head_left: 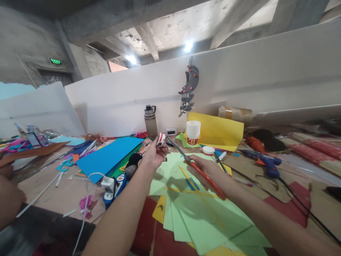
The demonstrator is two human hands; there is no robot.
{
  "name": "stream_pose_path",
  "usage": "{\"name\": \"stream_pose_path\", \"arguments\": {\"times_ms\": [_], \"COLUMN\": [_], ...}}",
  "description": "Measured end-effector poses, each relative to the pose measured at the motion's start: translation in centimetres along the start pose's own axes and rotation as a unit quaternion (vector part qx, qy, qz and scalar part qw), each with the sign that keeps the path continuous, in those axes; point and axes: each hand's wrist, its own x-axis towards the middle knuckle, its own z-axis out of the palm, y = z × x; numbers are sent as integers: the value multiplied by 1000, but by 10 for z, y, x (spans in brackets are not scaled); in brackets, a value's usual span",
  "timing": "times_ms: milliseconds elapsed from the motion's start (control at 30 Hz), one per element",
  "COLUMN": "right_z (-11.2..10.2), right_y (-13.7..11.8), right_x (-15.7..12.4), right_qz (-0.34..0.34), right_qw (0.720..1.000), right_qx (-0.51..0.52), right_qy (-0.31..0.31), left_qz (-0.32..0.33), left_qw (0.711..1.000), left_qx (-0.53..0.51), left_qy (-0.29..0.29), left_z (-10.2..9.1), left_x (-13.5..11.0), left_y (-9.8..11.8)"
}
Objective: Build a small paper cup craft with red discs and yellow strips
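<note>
My left hand is raised above the table, fingers pinched on a small white and red paper cup. My right hand grips red-handled scissors whose blades point up and left toward the cup. Below both hands lie several light green paper sheets, with yellow pieces among them.
A stack of paper cups stands before a folded yellow sheet. A blue sheet, a grey bottle, a blue glue gun with its cable, a tape dispenser and paper scraps lie around. Another person's arm is at far left.
</note>
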Motion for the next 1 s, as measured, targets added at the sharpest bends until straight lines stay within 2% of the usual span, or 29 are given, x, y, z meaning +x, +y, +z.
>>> {"name": "stream_pose_path", "arguments": {"times_ms": [100,200,300,400,633,867,1000], "right_z": [6,11,10,7,9,10,11], "right_y": [-4,-1,6,8,4,9,5], "right_x": [-2,-1,3,6,10,11,8], "right_qz": [55,6,-33,-49,-51,-49,-59], "right_qw": [995,982,955,936,933,936,953], "right_qx": [87,175,249,287,277,293,232], "right_qy": [-4,74,160,199,224,189,189], "left_qz": [12,7,-7,-13,-8,-9,-47], "left_qw": [1000,999,994,984,967,967,976], "left_qx": [18,49,98,158,216,222,187], "left_qy": [-1,-15,-40,-76,-135,-125,-101], "left_z": [1,5,9,12,11,11,10], "left_x": [-1,-5,-10,-16,-19,-18,-17], "left_y": [-4,-14,-28,-42,-62,-63,-64]}}
